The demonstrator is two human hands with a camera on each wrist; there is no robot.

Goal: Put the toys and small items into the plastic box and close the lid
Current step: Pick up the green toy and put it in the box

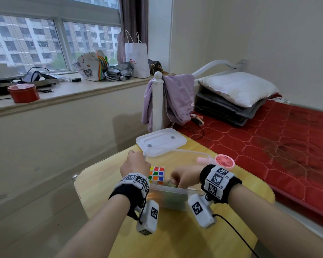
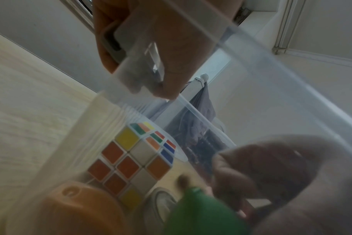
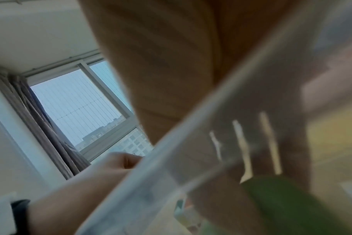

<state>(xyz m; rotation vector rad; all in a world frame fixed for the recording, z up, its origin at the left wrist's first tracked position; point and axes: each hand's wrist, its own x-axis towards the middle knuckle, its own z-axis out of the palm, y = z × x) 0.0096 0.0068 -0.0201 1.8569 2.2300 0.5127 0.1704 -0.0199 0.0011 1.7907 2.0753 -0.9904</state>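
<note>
A clear plastic box (image 1: pixel 172 192) stands on the wooden table (image 1: pixel 104 185). My left hand (image 1: pixel 135 162) grips the box's far left rim; in the left wrist view its fingers (image 2: pixel 169 71) curl round the rim's tab. My right hand (image 1: pixel 183 177) reaches down inside the box, fingers curled on a green toy (image 2: pixel 203 211), also seen as the green toy (image 3: pixel 291 200) through the box wall. A Rubik's cube (image 1: pixel 156 175) and an orange toy (image 2: pixel 78 209) lie in the box. The white lid (image 1: pixel 160 141) lies flat behind it. A pink hand fan (image 1: pixel 224 161) lies on the table right of the box.
A bed with a red mattress (image 1: pixel 268 146) runs along the table's right side. A white bedpost with a purple garment (image 1: pixel 175 97) stands behind the lid. A black cable (image 1: pixel 237 237) trails from my right wrist over the near table.
</note>
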